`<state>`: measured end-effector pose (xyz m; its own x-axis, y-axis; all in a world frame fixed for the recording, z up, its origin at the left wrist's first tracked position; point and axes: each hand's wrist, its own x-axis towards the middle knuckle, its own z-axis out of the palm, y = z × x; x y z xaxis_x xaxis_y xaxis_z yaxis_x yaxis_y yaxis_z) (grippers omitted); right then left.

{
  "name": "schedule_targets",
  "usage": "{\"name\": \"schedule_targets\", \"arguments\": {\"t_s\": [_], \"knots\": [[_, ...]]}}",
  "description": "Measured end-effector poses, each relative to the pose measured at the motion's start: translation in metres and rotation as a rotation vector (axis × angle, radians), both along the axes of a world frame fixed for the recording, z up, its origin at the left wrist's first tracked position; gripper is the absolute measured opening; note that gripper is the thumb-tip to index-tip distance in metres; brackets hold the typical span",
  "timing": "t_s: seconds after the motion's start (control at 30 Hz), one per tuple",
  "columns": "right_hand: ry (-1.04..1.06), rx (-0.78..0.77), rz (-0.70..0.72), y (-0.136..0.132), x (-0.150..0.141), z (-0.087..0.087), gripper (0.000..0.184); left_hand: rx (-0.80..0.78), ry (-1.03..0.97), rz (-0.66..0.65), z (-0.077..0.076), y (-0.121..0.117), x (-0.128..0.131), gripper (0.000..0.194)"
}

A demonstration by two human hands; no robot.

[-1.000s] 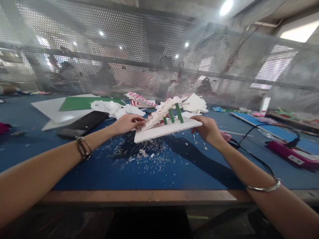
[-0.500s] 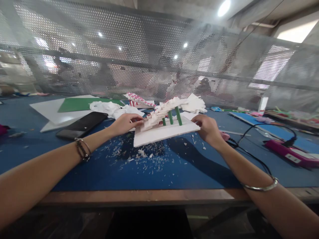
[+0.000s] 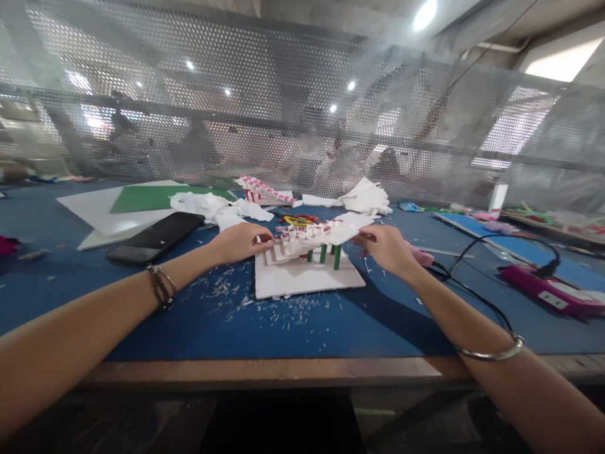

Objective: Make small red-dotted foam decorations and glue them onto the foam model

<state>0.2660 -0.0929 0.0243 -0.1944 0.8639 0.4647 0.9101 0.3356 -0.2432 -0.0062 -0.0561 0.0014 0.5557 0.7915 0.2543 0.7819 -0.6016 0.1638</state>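
A white foam-board staircase model (image 3: 302, 243) stands before me, its steps rising from left to right with reddish marks along the upper side. Green posts (image 3: 336, 257) prop its higher end over a white baseboard (image 3: 307, 280). My left hand (image 3: 243, 243) has curled fingers pinched at the model's lower left end. At the raised right end, my right hand (image 3: 385, 249) pinches the model's edge; the fingertips are partly hidden. The baseboard appears to rest on the blue tabletop, with white shavings (image 3: 288, 315) around it.
Behind the model lie red-and-yellow-handled tools (image 3: 300, 220), a second pink-and-white stair model (image 3: 265, 188) and white sheets (image 3: 366, 197). A black phone (image 3: 158, 238) and crumpled paper (image 3: 203, 205) sit left. A purple power strip (image 3: 555, 290) with black cable occupies the right.
The staircase model has come down from a tilted, raised position to about level at the table. Both hands have shifted with it, and the coloured tool handles behind now show.
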Motion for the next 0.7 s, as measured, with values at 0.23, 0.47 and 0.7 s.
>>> {"name": "schedule_targets", "arguments": {"t_s": [0.23,0.47,0.7], "knots": [[-0.001,-0.041,0.016,-0.0009,-0.0012,0.0000,0.028,0.015,0.034,0.007,0.0005,-0.0016,0.0003,0.040],[-0.021,-0.080,0.006,-0.0002,-0.0008,-0.0020,0.018,0.014,0.041,0.069,-0.0013,-0.0009,-0.0010,0.041],[-0.039,-0.065,-0.044,-0.0019,0.0001,-0.0017,0.012,-0.002,0.008,0.147,0.0023,-0.0021,-0.0042,0.046]]}}
